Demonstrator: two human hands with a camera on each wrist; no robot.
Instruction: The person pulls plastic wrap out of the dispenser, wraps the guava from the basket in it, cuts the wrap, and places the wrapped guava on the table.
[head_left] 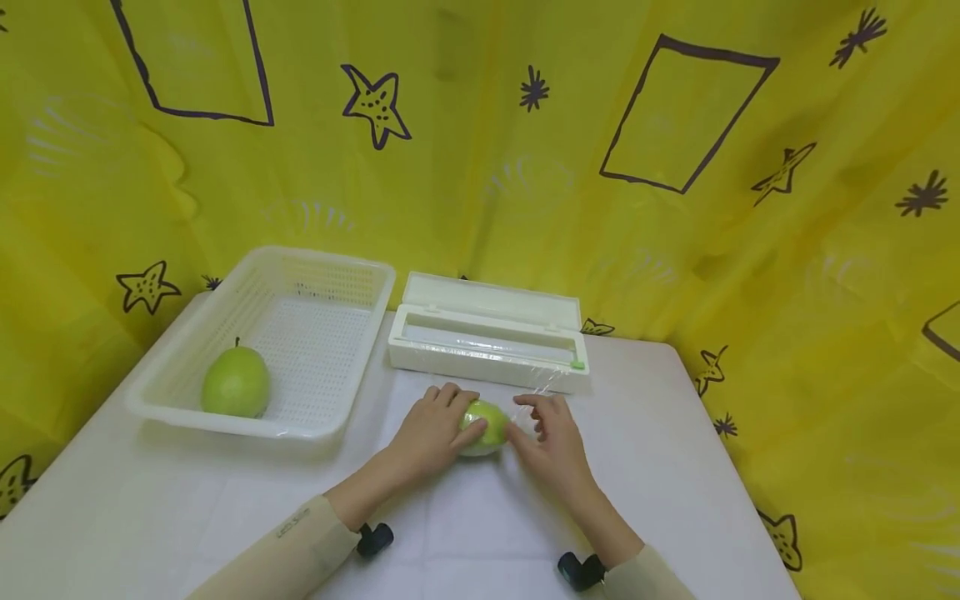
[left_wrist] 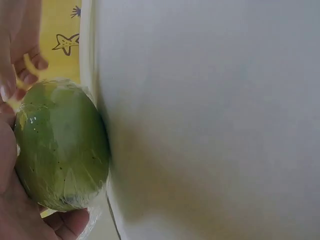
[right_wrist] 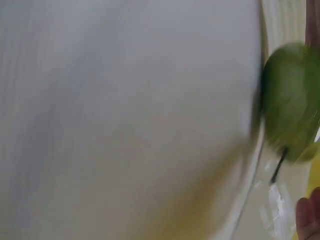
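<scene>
A green pear (head_left: 485, 428) lies on its side on the white table, covered in clear plastic wrap that glistens in the left wrist view. My left hand (head_left: 433, 423) grips it from the left, thumb toward me and fingers over the far side. At the pear's right end, my right hand (head_left: 551, 437) has bent fingers at a loose piece of plastic wrap (head_left: 529, 414). A dark stem (right_wrist: 279, 166) points out of that end in the right wrist view. Just behind the hands stands a white wrap dispenser (head_left: 487, 371), lid raised, with film over its front edge.
To the left, a white plastic basket (head_left: 362, 358) holds another green pear (head_left: 236, 382), stem up. A green slider (head_left: 577, 364) sits at the dispenser's right end. Behind the table (head_left: 645, 500) hangs a yellow patterned curtain (head_left: 465, 167).
</scene>
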